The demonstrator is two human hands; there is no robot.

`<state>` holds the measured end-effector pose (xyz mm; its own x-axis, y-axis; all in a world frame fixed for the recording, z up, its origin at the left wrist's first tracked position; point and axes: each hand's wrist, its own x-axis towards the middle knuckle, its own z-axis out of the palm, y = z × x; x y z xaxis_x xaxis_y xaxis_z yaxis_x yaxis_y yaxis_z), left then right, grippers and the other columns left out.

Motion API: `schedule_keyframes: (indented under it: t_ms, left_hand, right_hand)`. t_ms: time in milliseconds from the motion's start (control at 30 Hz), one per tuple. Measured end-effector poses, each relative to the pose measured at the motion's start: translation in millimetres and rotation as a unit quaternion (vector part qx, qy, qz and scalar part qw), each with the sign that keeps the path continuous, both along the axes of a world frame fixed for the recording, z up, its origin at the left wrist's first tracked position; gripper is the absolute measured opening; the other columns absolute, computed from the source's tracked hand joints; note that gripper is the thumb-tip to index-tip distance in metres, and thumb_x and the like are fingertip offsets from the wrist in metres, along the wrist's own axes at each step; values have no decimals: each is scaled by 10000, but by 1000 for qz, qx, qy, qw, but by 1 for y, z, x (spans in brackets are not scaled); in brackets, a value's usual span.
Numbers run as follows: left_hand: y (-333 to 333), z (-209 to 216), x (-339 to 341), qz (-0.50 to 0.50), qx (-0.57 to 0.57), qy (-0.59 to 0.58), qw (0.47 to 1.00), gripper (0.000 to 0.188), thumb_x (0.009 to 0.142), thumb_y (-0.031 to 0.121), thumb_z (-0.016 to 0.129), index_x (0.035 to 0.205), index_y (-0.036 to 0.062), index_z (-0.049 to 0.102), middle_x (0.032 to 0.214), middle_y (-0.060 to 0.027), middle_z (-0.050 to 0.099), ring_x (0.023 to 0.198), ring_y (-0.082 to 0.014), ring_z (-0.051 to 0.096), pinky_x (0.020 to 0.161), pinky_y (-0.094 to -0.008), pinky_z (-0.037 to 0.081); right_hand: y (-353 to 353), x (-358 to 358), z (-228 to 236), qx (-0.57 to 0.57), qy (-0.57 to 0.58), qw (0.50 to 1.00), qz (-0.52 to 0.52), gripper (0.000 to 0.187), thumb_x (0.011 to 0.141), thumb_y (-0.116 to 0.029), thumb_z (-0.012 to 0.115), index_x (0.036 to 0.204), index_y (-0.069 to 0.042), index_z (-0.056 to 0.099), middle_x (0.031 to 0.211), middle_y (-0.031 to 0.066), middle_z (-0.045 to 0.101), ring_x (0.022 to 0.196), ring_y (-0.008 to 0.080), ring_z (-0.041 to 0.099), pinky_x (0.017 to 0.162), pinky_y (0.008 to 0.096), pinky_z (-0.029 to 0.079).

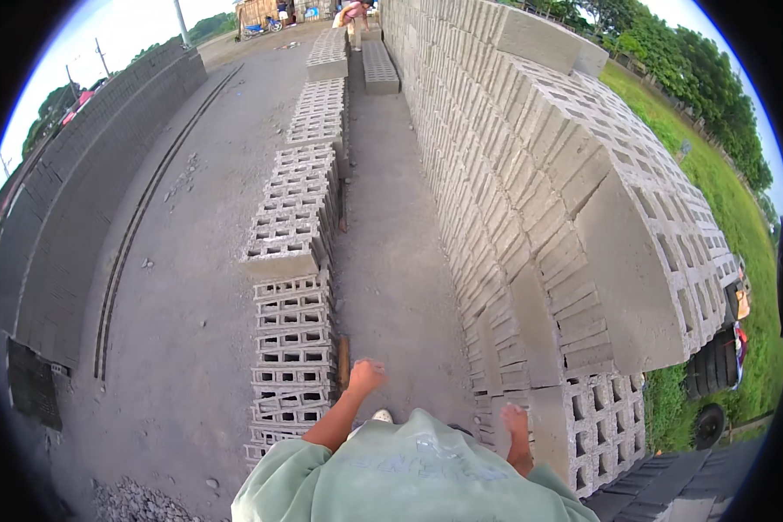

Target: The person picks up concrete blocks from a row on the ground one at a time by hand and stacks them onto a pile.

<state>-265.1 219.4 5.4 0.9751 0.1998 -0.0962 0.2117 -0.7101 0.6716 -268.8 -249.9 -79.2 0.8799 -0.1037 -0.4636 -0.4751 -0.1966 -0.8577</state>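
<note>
My left hand (367,375) hangs in front of me, just right of a low row of hollow concrete blocks (289,355). Its fingers are loosely curled, and nothing shows in them. Low on my right side, my right hand (515,419) hangs near the tall stack of concrete blocks (518,252). The fingers of that hand are slightly apart, with nothing visible in them. Both hands appear apart from the blocks. The low row runs ahead on my left, its upper faces full of rectangular holes.
A narrow dirt path (396,217) runs between row and stack. At its far end a person (354,12) bends near more blocks (379,68). Another long block wall (87,191) stands far left. Gravel (139,500) lies lower left, a tyre (710,424) on the right grass.
</note>
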Motion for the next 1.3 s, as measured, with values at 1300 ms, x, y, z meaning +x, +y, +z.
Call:
schedule_keyframes:
  t_ms: [1300]
  left_hand:
    - [194,-127,83,184,62,294,936,247,664,319,590,766,121,697,746,-133,647,669,-261,640,565,-379,489]
  right_hand:
    - [419,546,34,-200,-87,862,457,335,852,-298,438,987,-48,614,906,153,638,864,305,602,779,378,462]
